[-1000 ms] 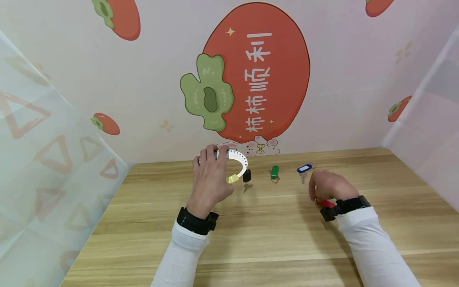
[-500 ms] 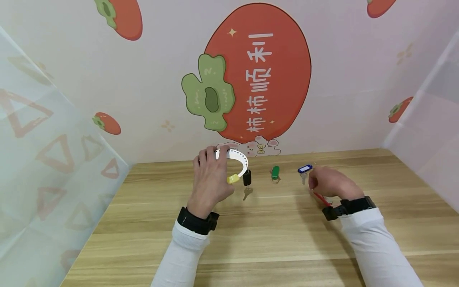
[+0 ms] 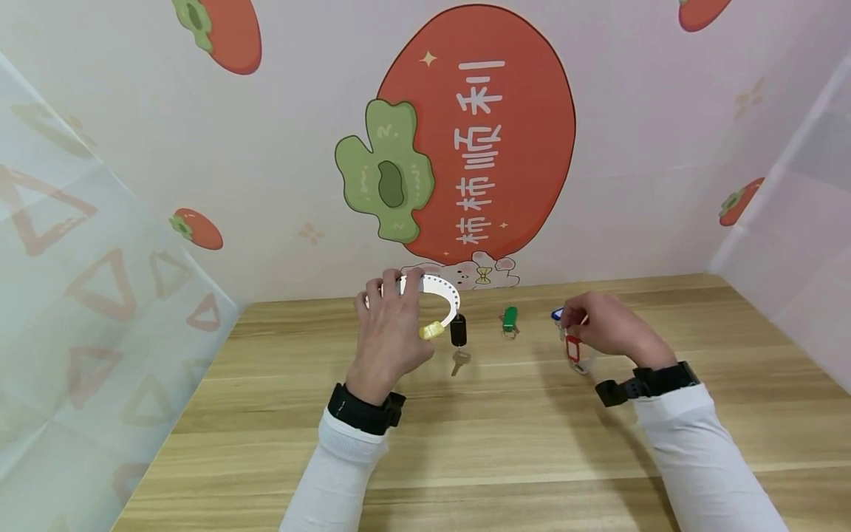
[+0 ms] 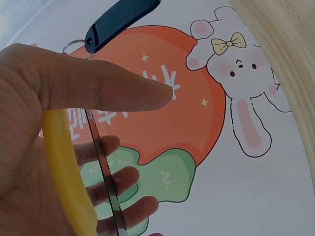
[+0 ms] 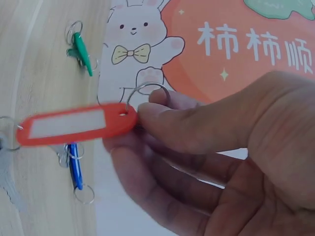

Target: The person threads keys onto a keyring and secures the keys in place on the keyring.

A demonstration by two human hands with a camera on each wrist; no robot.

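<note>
My left hand [image 3: 391, 332] grips a white ring-shaped band [image 3: 442, 289] with small holes and a yellow piece [image 3: 432, 330]. From the band hangs a black key tag [image 3: 458, 329] with a key [image 3: 460, 360] below it. In the left wrist view the thumb lies over the yellow part [image 4: 63, 167], and a thin strip [image 4: 107, 172] passes in front of the fingers. My right hand [image 3: 610, 325] pinches the metal ring [image 5: 146, 86] at one end of a red key tag [image 5: 74, 124]. A key [image 5: 9, 177], partly cut off, hangs from the tag's other end.
On the wooden table [image 3: 479, 443] lie a green key tag [image 3: 510, 319] and a blue key tag [image 3: 557, 314], the latter partly behind my right hand. A printed wall covering [image 3: 292, 177] rises at the table's back edge, with side sheets left and right.
My right hand has raised the red key tag off the table and moved slightly up and left; the tag now hangs below the fingers. The left hand stays put while its black tag hangs slightly lower.
</note>
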